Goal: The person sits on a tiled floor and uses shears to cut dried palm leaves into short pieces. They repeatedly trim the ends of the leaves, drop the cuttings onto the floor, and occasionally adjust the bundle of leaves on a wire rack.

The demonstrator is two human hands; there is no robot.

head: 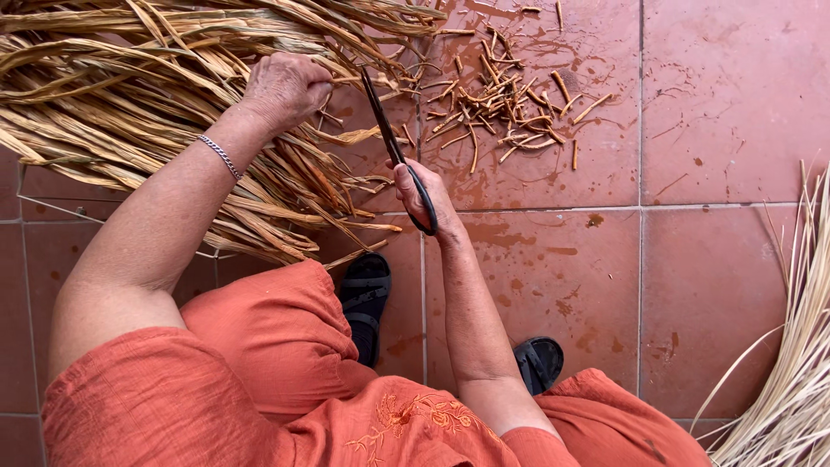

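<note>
My left hand (284, 86) is closed around stalks near the cut end of a big bundle of dried tan leaves (130, 104) that lies across the upper left. A silver bracelet (220, 156) sits on that wrist. My right hand (419, 197) grips the black handles of a pair of scissors (391, 143). The blades point up and away, toward the leaf ends just right of my left hand. A scatter of short trimmed leaf bits (501, 108) lies on the red tiles beyond the blades.
Wet red floor tiles (692, 130) cover the ground. A sheaf of pale thin straw (791, 363) fans along the right edge. My orange clothing (277, 372) and black sandals (365, 298) fill the lower middle.
</note>
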